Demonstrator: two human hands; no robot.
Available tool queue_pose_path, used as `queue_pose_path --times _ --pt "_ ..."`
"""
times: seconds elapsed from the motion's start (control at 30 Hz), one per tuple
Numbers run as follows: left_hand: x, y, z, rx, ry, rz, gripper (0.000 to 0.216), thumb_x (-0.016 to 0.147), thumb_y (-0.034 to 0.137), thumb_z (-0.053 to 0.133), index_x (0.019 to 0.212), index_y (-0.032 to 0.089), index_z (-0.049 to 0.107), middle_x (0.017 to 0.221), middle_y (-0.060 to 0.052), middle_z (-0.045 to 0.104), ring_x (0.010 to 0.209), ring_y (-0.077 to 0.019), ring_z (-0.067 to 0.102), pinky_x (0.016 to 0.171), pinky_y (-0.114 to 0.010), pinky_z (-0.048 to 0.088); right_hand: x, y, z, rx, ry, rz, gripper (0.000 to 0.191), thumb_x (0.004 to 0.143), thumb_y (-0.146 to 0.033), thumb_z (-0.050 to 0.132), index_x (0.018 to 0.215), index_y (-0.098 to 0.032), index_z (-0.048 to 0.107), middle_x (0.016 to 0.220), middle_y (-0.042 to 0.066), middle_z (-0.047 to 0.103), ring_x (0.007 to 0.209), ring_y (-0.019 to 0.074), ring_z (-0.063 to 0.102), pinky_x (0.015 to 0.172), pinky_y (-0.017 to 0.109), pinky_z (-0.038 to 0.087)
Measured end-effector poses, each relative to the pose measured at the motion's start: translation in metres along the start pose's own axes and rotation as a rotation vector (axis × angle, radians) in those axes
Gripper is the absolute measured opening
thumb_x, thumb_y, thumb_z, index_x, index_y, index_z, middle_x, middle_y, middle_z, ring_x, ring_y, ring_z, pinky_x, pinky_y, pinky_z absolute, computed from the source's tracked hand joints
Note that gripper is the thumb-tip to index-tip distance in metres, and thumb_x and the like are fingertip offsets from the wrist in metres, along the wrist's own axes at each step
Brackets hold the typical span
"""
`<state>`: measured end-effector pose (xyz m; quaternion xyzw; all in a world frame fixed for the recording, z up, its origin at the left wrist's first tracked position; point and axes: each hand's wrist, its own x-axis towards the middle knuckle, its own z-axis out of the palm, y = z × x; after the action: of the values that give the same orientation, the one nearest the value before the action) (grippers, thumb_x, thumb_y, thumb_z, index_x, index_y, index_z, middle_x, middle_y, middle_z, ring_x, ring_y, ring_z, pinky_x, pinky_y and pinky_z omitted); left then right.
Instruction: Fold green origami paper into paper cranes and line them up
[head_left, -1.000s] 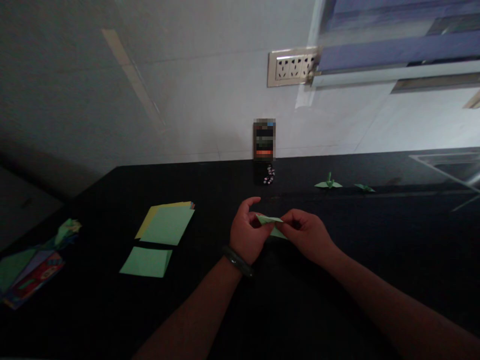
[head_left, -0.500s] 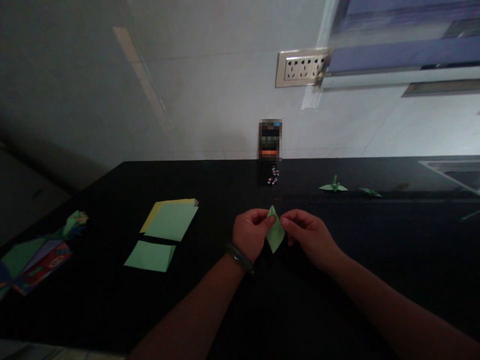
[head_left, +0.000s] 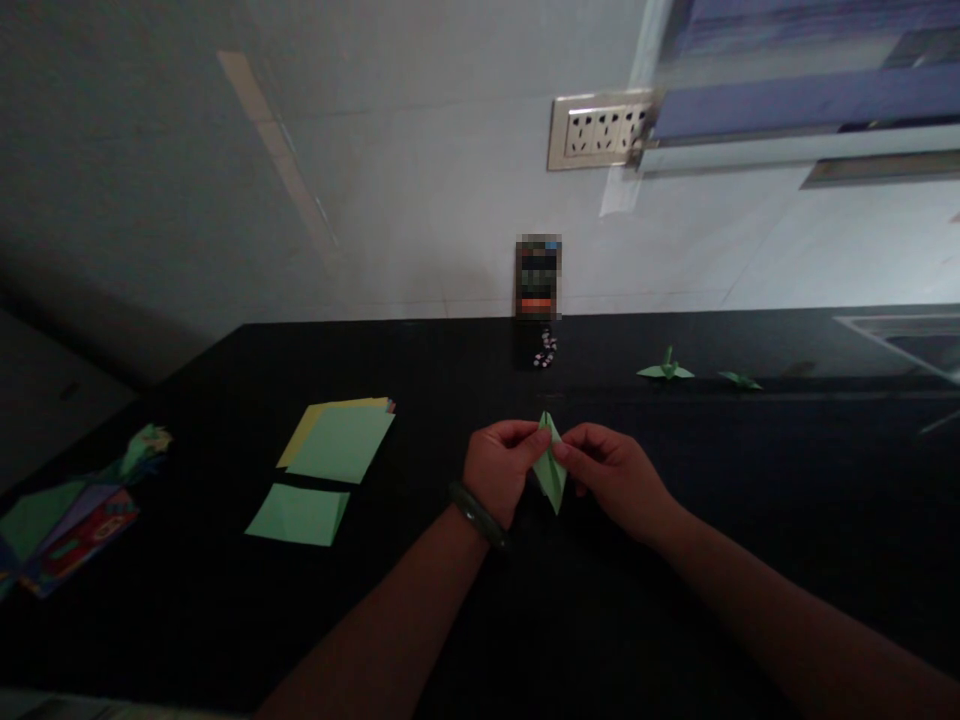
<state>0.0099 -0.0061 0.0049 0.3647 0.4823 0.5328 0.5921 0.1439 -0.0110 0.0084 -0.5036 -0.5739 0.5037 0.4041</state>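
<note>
A folded green paper piece (head_left: 551, 468), a narrow pointed shape standing upright, is held just above the black table (head_left: 675, 560). My left hand (head_left: 501, 470) pinches its left edge, thumb and fingers closed on it; a dark band sits on that wrist. From the right, my right hand (head_left: 611, 474) pinches the same piece, fingers pressed together on it. Both hands meet at the paper near the table's middle.
A stack of coloured paper sheets (head_left: 339, 439) and a single folded green sheet (head_left: 298, 514) lie to the left. Two finished green paper cranes (head_left: 665, 369), (head_left: 739, 379) stand further back on the right. Colourful packaging (head_left: 67, 515) lies at the far left. A blurred upright object (head_left: 538, 280) leans on the wall.
The green piece has turned from lying sideways between my hands to standing point-up, and both hands have closed in tighter on it.
</note>
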Motion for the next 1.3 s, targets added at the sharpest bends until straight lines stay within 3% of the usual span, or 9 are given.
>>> queue_pose_path --times 0.33,0.53,0.83,1.13,1.3 --pt "-0.0004 -0.0030 -0.0007 0.014 -0.060 0.018 0.020 0.064 0.030 0.067 0.074 0.013 0.065 0.056 0.001 0.058 0.048 -0.0093 0.051 0.050 -0.025 0.045 0.0007 -0.0017 -0.0006 0.070 0.014 0.026 0.022 0.068 -0.035 0.065 0.061 -0.016 0.056 0.050 -0.005 0.052 0.041 0.0051 0.042 0.039 0.018 0.035" --pt "0.0000 -0.0061 -0.0018 0.080 -0.059 0.062 0.019 0.064 0.031 0.067 0.074 0.015 0.067 0.062 0.000 0.060 0.052 -0.0093 0.052 0.052 -0.024 0.044 0.0012 -0.0012 0.0000 0.100 -0.012 0.014 0.020 0.068 -0.036 0.065 0.070 -0.016 0.061 0.057 -0.003 0.056 0.044 0.0053 0.044 0.041 0.018 0.036" --pt "-0.0075 0.0009 0.0069 -0.093 -0.041 -0.049 0.011 0.061 0.023 0.067 0.065 0.013 0.066 0.053 0.000 0.058 0.047 -0.0087 0.051 0.048 -0.023 0.044 0.0023 0.0000 -0.0033 0.045 0.015 0.008 0.024 0.064 -0.036 0.067 0.058 -0.016 0.055 0.051 -0.004 0.052 0.043 0.0053 0.042 0.042 0.019 0.033" --pt "-0.0047 -0.0013 0.0015 0.045 -0.117 -0.024 0.020 0.059 0.029 0.071 0.071 0.013 0.067 0.060 -0.002 0.063 0.052 -0.0109 0.056 0.051 -0.024 0.045 0.0046 0.0001 -0.0088 -0.005 -0.022 0.004 0.025 0.064 -0.036 0.067 0.057 -0.015 0.055 0.051 -0.004 0.052 0.044 0.0053 0.042 0.043 0.019 0.033" --pt "-0.0004 -0.0041 -0.0008 0.120 -0.017 0.064 0.019 0.061 0.031 0.070 0.069 0.014 0.068 0.058 -0.001 0.062 0.050 -0.0102 0.053 0.049 -0.023 0.042 0.0057 0.0046 -0.0086 0.082 -0.109 0.042 0.024 0.068 -0.038 0.065 0.070 -0.015 0.061 0.059 -0.002 0.055 0.048 0.0060 0.045 0.045 0.020 0.037"
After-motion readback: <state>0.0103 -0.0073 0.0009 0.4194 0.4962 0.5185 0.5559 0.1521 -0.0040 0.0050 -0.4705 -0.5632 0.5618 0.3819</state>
